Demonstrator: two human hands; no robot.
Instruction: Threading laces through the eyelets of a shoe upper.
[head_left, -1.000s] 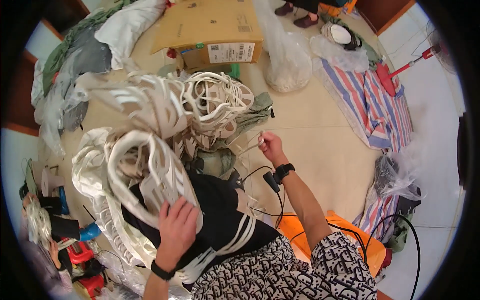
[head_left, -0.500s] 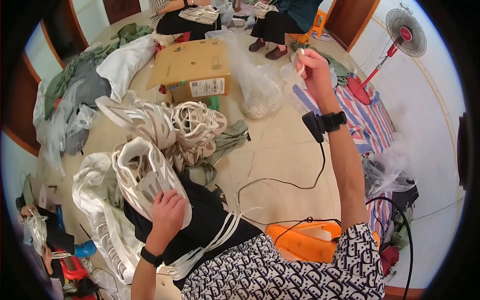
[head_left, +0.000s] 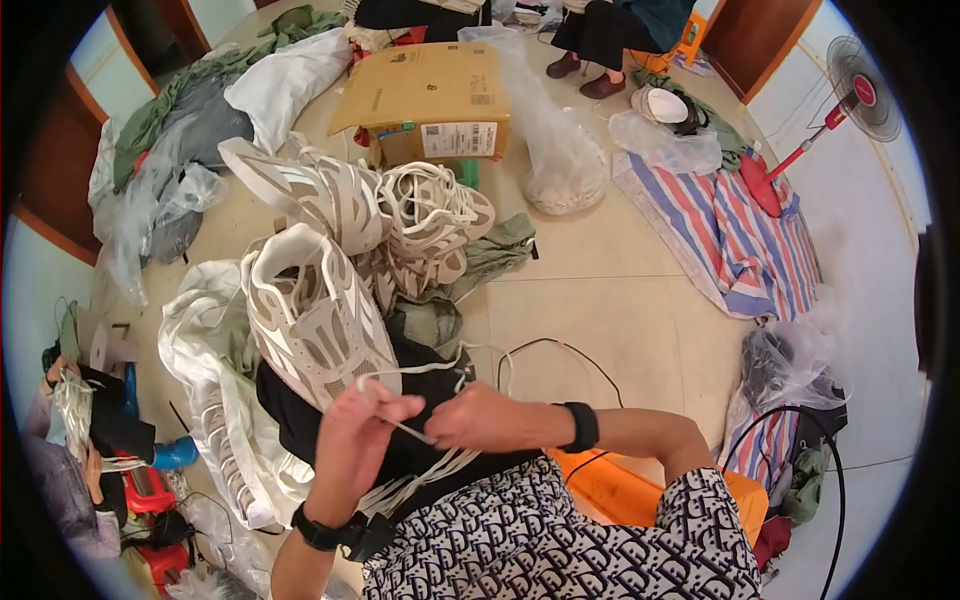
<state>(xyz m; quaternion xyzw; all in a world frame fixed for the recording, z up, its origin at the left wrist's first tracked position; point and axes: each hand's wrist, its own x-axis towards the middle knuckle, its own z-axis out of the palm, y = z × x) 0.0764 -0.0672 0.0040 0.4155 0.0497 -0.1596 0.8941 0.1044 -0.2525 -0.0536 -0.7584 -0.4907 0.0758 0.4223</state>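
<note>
White lace (head_left: 400,425) is now pinched between both hands over the lap; right hand (head_left: 485,418), raised high before, has dropped beside left hand (head_left: 355,440), fingers clamped on it below the shoe upper (head_left: 315,320)

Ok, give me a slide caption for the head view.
Both hands, left hand and right hand, work a white lace at a beige-and-white shoe upper over the lap.
</note>
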